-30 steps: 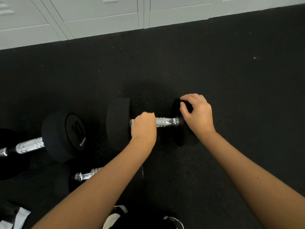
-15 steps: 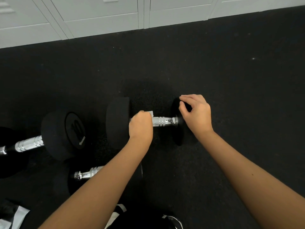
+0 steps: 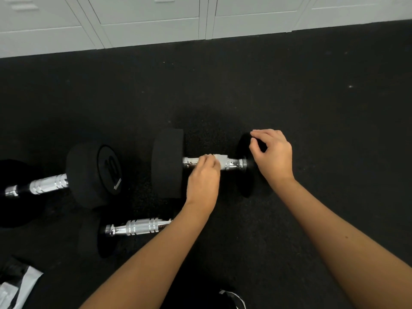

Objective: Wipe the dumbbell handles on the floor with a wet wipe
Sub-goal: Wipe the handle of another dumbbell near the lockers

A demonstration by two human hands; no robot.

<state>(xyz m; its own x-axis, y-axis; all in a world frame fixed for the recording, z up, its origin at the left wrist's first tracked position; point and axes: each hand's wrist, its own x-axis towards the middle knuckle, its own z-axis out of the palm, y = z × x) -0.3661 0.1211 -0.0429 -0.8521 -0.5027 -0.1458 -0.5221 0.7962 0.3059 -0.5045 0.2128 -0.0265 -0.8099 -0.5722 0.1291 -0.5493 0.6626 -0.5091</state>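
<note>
Chrome handle [image 3: 231,164] of middle dumbbell on black rubber floor [image 3: 312,108] gripped through wet wipe [image 3: 219,157] by left hand [image 3: 204,175]; wipe slid rightward since half-second ago, left stretch now bared. End plate [image 3: 245,152] steadied by right hand [image 3: 273,155], fingers curled on rim. Two other handles judged unwiped.

White lockers [image 3: 151,21], blk floor [image 3: 312,108].

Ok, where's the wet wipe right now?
Head view, centre: the wet wipe is wrapped on the middle dumbbell's handle, under the left hand.
</note>
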